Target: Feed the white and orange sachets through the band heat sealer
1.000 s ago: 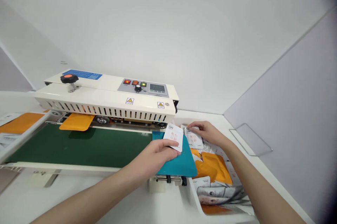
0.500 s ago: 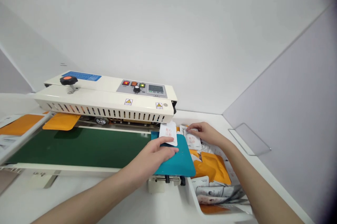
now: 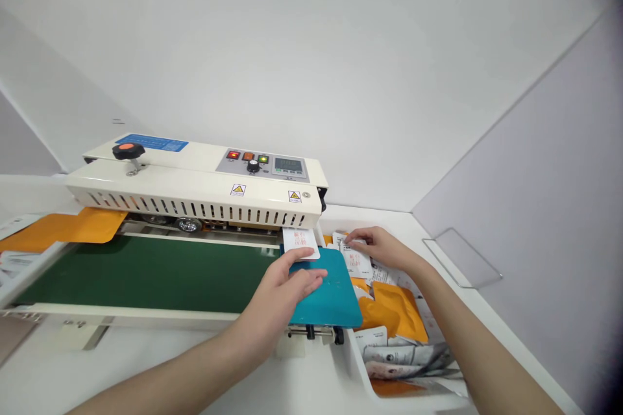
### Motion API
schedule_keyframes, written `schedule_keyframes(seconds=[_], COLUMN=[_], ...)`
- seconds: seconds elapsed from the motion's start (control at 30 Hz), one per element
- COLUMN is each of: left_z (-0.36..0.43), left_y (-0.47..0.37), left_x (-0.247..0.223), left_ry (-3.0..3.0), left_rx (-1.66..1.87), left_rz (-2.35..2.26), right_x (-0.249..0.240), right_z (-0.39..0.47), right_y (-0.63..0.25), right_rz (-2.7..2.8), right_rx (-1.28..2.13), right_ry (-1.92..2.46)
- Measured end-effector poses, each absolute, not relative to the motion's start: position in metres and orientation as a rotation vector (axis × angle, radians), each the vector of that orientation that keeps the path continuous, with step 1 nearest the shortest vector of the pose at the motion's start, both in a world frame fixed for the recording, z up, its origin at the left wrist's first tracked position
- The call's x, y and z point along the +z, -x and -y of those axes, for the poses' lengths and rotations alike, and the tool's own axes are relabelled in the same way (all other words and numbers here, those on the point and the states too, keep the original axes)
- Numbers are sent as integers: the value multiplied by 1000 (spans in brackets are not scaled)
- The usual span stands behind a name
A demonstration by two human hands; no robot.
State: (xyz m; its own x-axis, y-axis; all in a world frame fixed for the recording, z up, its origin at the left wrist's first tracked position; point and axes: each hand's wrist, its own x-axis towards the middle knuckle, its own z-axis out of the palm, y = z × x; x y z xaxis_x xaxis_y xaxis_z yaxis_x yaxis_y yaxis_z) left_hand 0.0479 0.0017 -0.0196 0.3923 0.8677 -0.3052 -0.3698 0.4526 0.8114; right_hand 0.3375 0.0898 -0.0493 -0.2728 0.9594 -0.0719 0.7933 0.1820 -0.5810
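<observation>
The index finger of the left hand is resting on the near edge of a white packet, while the thumb is sitting apart from it over a teal plate; these fingers are spreading rather than gripping. The packet is lying at the plate's far edge, its far end hiding under the cover of a machine. It is looking light, thin and flat, probably a little springy and slick on its printed face. Its near corners are offering the best hold, since a hard pinch in the middle could be creasing it.

The fingers of the right hand are bending over the top of a second white packet; whether they are pinching it, I cannot tell. That packet is lying on a pile in a white bin, where a crumpled orange packet is also resting.

Further out, a green belt is running alongside the machine, and another orange packet is sticking out at the machine's left end. A wire stand is standing on the counter at the right.
</observation>
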Motion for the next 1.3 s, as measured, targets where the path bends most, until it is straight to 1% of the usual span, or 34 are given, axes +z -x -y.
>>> schedule_keyframes(seconds=[0.2, 0.4, 0.47, 0.63, 0.73, 1.03, 1.2, 1.3], left_z=[-2, -7, -9, -10, -11, -12, -12, -14], left_y=[-48, -45, -44, -43, -43, -43, -43, -42], left_x=[-25, -23, -21, -12, -9, -11, -6, -6], left_ry=[-799, -926, -1005, -1195, -1236, -1357, -1316, -1346], left_rx=[913, 811, 750, 684, 656, 670, 623, 591], left_rz=[-784, -784, -805, -780, -750, -718, -788, -800], right_x=[-41, -27, -25, -24, -24, -24, -25, -24], right_z=[-87, -83, -82, -77, -74, -72, -71, -70], right_y=[-334, -337, -339, -335, -329, -321, -317, -316], right_rz=[2048, 1491, 1409, 1556, 1626, 1686, 1755, 1824], right_rx=[834, 1046, 1150, 1417, 1507, 1596, 1590, 1643], right_ry=[1607, 1538, 1463, 1291, 1209, 1041, 1067, 1075])
